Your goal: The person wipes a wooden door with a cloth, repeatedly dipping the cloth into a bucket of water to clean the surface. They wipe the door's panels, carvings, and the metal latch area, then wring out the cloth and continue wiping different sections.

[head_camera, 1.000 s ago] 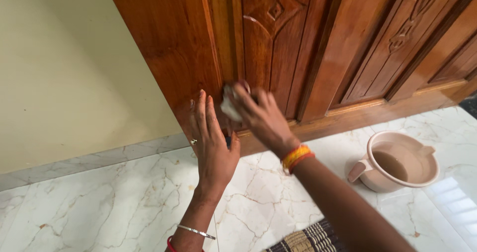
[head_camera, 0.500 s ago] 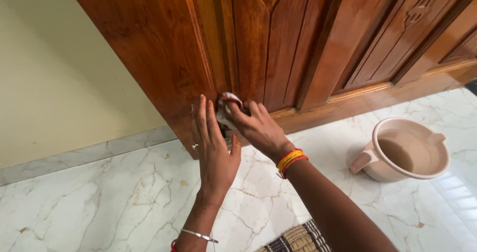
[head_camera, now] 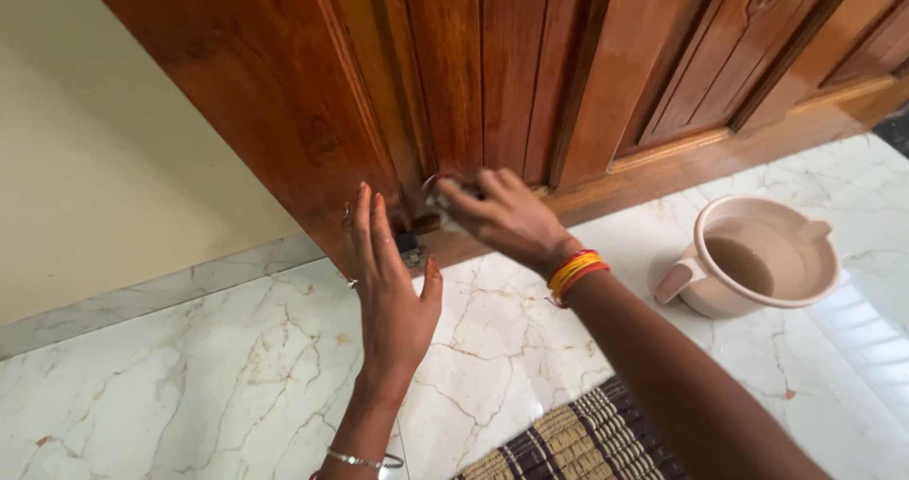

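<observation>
A carved, polished brown wooden door (head_camera: 492,73) fills the top of the view. My right hand (head_camera: 507,217) is shut on a small pale cloth (head_camera: 437,196) and presses it low against the door's bottom panel; most of the cloth is hidden under my fingers. My left hand (head_camera: 388,291) is flat with fingers straight and together, resting against the lower edge of the door frame just left of the cloth. It holds nothing. A ring and a thin bracelet show on the left arm, coloured bangles on the right wrist.
A pinkish plastic mug (head_camera: 757,264) with a handle and murky water stands on the white marble floor (head_camera: 189,385) at right. A striped woven mat (head_camera: 578,442) lies near the bottom edge. A cream wall (head_camera: 104,149) is at left.
My right hand has slid the cloth down the door panel towards its bottom rail. The left hand stayed flat against the frame, and the view shifted downward.
</observation>
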